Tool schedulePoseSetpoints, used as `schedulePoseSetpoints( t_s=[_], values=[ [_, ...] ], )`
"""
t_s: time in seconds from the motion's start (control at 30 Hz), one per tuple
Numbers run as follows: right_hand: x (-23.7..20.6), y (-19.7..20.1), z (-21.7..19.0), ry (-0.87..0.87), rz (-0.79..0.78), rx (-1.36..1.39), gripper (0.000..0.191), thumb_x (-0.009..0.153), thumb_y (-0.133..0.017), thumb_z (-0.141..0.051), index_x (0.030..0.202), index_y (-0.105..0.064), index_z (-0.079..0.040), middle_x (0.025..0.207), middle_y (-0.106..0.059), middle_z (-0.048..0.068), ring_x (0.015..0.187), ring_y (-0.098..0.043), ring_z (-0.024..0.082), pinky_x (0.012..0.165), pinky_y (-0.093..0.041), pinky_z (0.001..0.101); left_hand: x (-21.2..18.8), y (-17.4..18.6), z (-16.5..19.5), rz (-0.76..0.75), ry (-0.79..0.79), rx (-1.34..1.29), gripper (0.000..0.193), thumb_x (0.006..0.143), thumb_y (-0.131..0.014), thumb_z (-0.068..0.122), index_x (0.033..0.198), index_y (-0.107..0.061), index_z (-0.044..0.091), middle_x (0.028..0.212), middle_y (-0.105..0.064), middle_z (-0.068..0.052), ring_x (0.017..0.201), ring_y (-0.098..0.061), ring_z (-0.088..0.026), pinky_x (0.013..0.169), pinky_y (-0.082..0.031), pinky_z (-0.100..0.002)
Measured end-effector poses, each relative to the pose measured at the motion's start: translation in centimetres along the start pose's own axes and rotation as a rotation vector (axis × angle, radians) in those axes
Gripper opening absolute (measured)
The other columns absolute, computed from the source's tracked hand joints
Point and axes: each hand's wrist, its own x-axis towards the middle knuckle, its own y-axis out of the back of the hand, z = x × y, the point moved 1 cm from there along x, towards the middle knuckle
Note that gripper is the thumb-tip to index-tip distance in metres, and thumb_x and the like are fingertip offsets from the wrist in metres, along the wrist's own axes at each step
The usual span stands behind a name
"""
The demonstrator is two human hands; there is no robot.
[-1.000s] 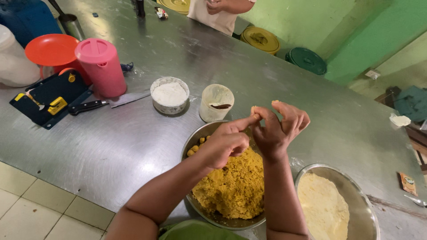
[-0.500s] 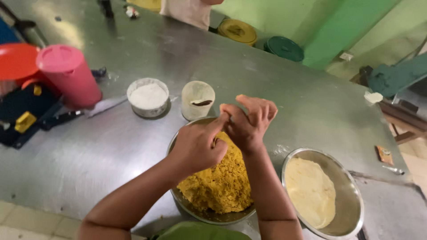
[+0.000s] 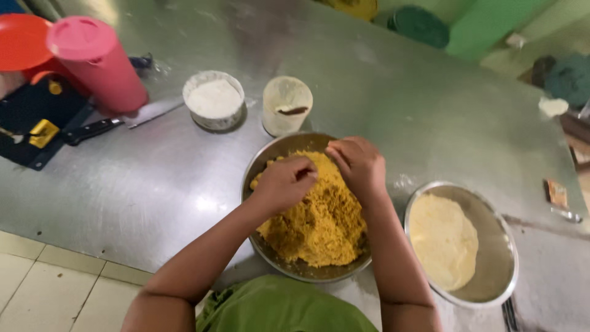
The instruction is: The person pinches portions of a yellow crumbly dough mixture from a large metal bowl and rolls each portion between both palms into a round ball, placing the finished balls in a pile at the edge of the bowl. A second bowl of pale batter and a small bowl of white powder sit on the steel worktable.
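A steel bowl (image 3: 271, 151) on the metal table holds a heap of yellow crumbly mixture (image 3: 322, 224). My left hand (image 3: 284, 182) rests on the mixture at the bowl's left side, fingers curled down into it. Beside it, my right hand (image 3: 359, 165) presses into the far part of the heap, fingers bent and dug in. Both hands nearly touch over the bowl. Whether either hand closes on a lump of the mixture is hidden by the knuckles.
A second steel bowl (image 3: 498, 224) with pale dough sits to the right. Behind are a cream cup (image 3: 287, 104), a white bowl of powder (image 3: 214, 99), a pink jug (image 3: 97, 63), a red lid (image 3: 23, 40), a knife (image 3: 117, 123) and a dark board (image 3: 32, 126).
Both hands have dropped from above the bowl, where the fingers were raised and rubbing together, down into the yellow mixture. The camera view has shifted slightly lower and closer.
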Motion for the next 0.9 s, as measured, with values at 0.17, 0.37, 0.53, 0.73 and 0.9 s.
schedulePoseSetpoints(
  t_s=[0.17, 0.37, 0.53, 0.73, 0.9],
  values=[
    [-5.3, -4.3, 3.8, -0.635, -0.532, 0.067, 0.016, 0.101, -0.063, -0.022, 0.112, -0.072, -0.015, 0.104, -0.075, 0.006, 0.088, -0.074, 0.024, 0.078, -0.060, 0.0346, -0.6, -3.0, -7.7, -0.031, 0.132, 0.247, 0.028, 0.097, -0.067, 0.031, 0.094, -0.062, 0.004, 0.097, -0.064, -0.013, 0.085, -0.065, -0.028, 0.075, -0.053, -0.042],
    [-9.8, -8.4, 5.7, -0.144, -0.536, -0.125, 0.043, 0.090, -0.070, -0.027, 0.130, -0.066, -0.011, 0.142, -0.059, 0.016, 0.129, -0.056, 0.035, 0.101, -0.050, 0.0439, -2.9, -5.9, -13.2, 0.098, -0.012, 0.378, 0.044, 0.090, -0.071, 0.030, 0.126, -0.062, 0.008, 0.131, -0.062, -0.019, 0.122, -0.058, -0.040, 0.097, -0.050, -0.049],
    [-10.9, -9.8, 5.9, -0.122, -0.590, -0.182, 0.055, 0.091, -0.071, -0.030, 0.140, -0.061, -0.006, 0.144, -0.055, 0.021, 0.134, -0.051, 0.039, 0.108, -0.044, 0.0447, -3.7, -6.9, -15.2, 0.023, -0.042, 0.474, 0.059, 0.091, -0.068, 0.029, 0.146, -0.053, 0.011, 0.151, -0.052, -0.019, 0.141, -0.046, -0.040, 0.114, -0.038, -0.052],
    [-10.9, -9.5, 5.2, -0.095, -0.588, -0.189, 0.048, 0.089, -0.071, -0.019, 0.134, -0.064, -0.003, 0.134, -0.064, 0.019, 0.125, -0.056, 0.039, 0.107, -0.045, 0.0445, -4.1, -7.6, -15.8, -0.061, -0.067, 0.528, 0.061, 0.091, -0.067, 0.029, 0.147, -0.052, 0.009, 0.152, -0.048, -0.022, 0.143, -0.042, -0.040, 0.116, -0.030, -0.057],
    [-10.1, -8.8, 4.5, -0.134, -0.611, -0.149, 0.034, 0.085, -0.068, -0.007, 0.118, -0.070, -0.002, 0.111, -0.068, 0.013, 0.108, -0.060, 0.033, 0.093, -0.052, 0.0411, -4.4, -8.1, -16.0, -0.081, -0.109, 0.579, 0.059, 0.095, -0.064, 0.031, 0.148, -0.051, 0.010, 0.150, -0.050, -0.022, 0.143, -0.043, -0.040, 0.119, -0.027, -0.057]
  ],
)
